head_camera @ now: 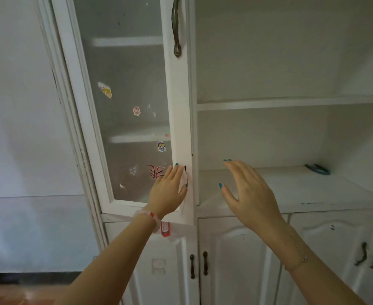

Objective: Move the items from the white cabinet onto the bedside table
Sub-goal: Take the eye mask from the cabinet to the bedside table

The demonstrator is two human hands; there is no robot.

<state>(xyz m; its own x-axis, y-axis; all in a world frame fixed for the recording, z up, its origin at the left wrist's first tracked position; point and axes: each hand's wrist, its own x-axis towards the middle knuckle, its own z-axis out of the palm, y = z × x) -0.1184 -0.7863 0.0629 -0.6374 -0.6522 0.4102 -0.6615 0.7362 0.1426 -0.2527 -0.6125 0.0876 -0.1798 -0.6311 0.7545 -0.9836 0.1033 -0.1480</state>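
Note:
The white cabinet (pixel 291 104) fills the view, its upper right compartment standing open with bare shelves. A small teal item, perhaps scissors (pixel 317 169), lies at the back right of the lowest open shelf. My left hand (pixel 167 190) rests flat against the lower edge of the glass door (pixel 126 84), fingers wrapped on its frame. My right hand (pixel 249 194) hovers in front of the lowest shelf, fingers spread, holding nothing. The bedside table is out of view.
The glass door carries several stickers and a dark metal handle (pixel 176 27). Closed lower doors (pixel 231 260) with dark handles sit below. A white wall lies to the left, with reddish floor at the bottom left.

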